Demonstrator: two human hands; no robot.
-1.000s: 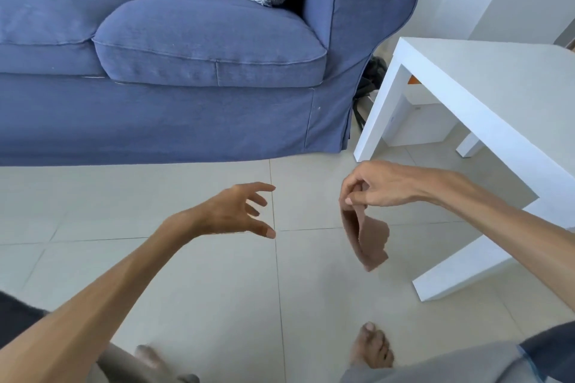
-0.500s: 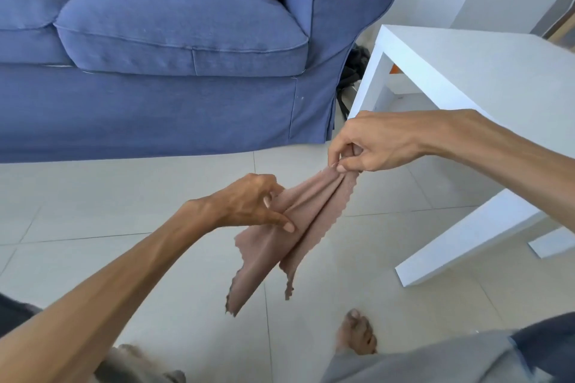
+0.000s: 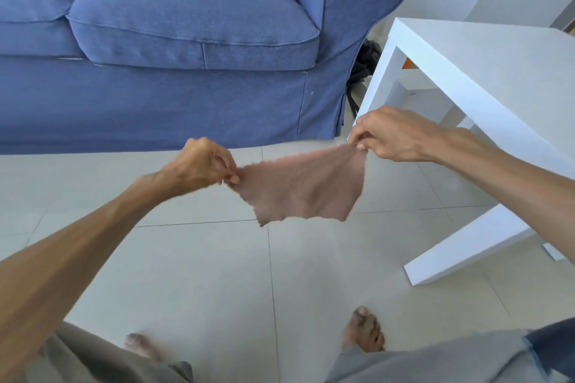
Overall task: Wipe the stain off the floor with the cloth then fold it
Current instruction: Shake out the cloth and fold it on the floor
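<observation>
While two bare feet (image 3: 362,334) were planted on the pale tiled floor (image 3: 202,274) at the bottom of the view, the cloth (image 3: 303,188) was held in the air above the tiles, stretched flat between both hands. One upper corner was pinched by the fingertips of the left hand (image 3: 199,165), the other by the thumb and fingers of the right hand (image 3: 392,137), which was carried a little higher, so that the top edge was slanted and the lower edge hung free. No stain could be made out on the tiles in view. The folding step was judged to be in hand, the cloth being spread for a first fold. For the next move, the two pinched corners would need to be brought together, edges matched, without either grip being let slip. Beyond the hands, a white side table (image 3: 485,71) was seen to the right and a blue sofa (image 3: 186,40) further back.
</observation>
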